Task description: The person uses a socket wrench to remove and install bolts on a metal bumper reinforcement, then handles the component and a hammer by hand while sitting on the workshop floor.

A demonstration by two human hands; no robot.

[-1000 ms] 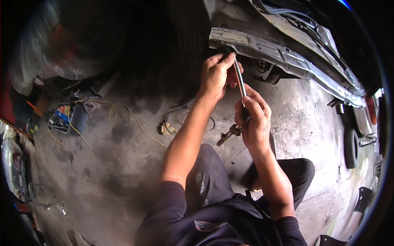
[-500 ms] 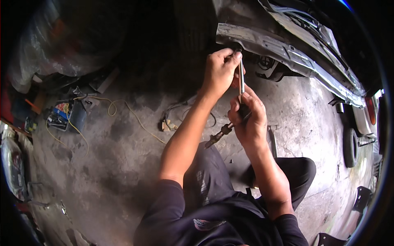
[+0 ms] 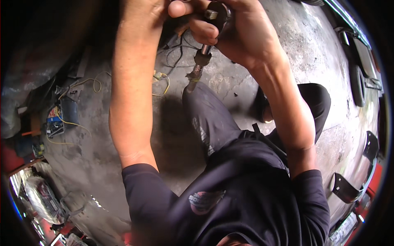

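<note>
My right hand (image 3: 242, 37) is raised close to the camera at the top of the picture, shut around a metal ratchet wrench (image 3: 216, 14). The wrench's extension bar (image 3: 199, 65) hangs down from the fist toward my knee. My left forearm (image 3: 129, 94) runs straight up beside it. My left hand (image 3: 143, 6) is cut off by the top edge, so its fingers are mostly hidden; one fingertip shows next to the wrench head. I sit on a stained concrete floor (image 3: 98, 164) in dark trousers and a dark shirt.
Yellow and black wires (image 3: 162, 80) lie on the floor beyond my knee. Tools and a small box clutter (image 3: 57, 121) the left side. Black curved metal parts (image 3: 349, 188) lie at the right, and car body pieces (image 3: 363, 78) at the upper right.
Both hands and the wrench now fill the top of the picture, far closer to the camera. The car's underside, above them before, is out of view.
</note>
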